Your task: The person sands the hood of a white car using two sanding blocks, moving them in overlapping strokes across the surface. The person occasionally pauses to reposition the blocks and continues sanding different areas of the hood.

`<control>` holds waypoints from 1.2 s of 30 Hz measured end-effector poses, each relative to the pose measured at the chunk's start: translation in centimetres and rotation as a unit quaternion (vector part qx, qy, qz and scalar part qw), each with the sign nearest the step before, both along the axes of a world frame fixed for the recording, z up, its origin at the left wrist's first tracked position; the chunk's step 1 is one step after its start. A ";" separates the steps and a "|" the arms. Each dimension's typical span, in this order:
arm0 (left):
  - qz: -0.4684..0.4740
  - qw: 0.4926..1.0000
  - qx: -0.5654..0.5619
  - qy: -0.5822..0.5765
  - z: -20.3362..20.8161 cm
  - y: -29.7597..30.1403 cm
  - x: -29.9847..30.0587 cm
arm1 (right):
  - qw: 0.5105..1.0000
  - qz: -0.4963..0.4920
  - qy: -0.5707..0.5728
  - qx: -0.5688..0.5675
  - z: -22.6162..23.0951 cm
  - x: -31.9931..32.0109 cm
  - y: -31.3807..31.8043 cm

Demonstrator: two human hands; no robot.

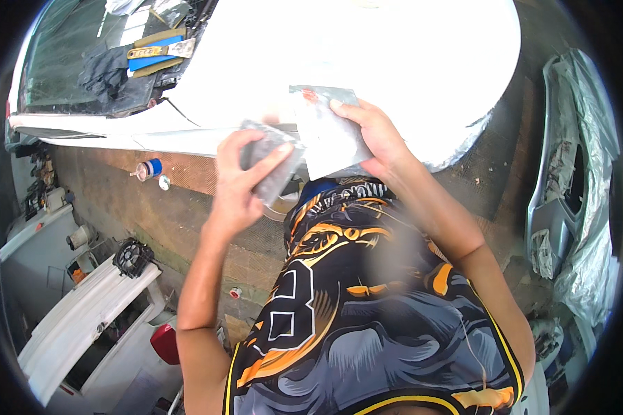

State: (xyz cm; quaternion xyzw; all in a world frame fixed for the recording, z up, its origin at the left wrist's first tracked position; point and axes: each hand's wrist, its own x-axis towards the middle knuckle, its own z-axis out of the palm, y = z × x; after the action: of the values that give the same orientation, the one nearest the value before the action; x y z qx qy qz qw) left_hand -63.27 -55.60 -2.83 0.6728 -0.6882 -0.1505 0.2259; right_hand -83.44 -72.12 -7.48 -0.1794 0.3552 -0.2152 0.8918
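My left hand (234,181) grips a flat, grey, rectangular pad (280,173) with a dusty look, fingers along its upper edge and side. Slightly blurred, its exact kind is unclear. In my right hand (382,138) is a thin pale-grey sheet (329,135) with a reddish smear near its top, the thumb lying over its right part. The pad and the sheet are close side by side, in front of my body. Both are held up at the near edge of a white car body panel (408,62).
On the car's windshield area lie a putty knife (160,51), a blue piece and a dark cloth (105,75). A blue-and-white can (149,169) stands on the floor. Loose white car panels (83,318) lean at left; a grey bumper (557,214) with plastic sheeting stands at right.
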 end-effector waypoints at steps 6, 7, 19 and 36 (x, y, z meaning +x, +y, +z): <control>-0.087 0.991 -0.036 -0.097 4.1 -1.5 -2.5 | 0.979 -0.045 -0.011 -0.199 -1.8 -0.1 -0.9; -0.093 0.988 -0.015 -0.121 4.7 -1.9 -3.7 | 0.972 -0.049 -0.021 -0.228 -1.9 0.2 -0.7; 0.130 0.955 0.070 -0.259 -1.9 -2.8 2.2 | 0.984 -0.121 -0.069 -0.113 -10.1 -10.2 -9.1; 0.157 0.938 0.115 -0.286 -3.3 -5.9 5.4 | 0.958 -0.018 -0.282 -0.047 -20.2 -15.0 -10.6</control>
State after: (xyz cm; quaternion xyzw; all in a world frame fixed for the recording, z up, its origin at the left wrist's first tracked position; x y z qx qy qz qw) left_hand -57.90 -61.51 -6.13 0.8085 -0.5872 0.0075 -0.0389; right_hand -98.40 -82.68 -27.63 -0.1465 0.0816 -0.2898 0.9423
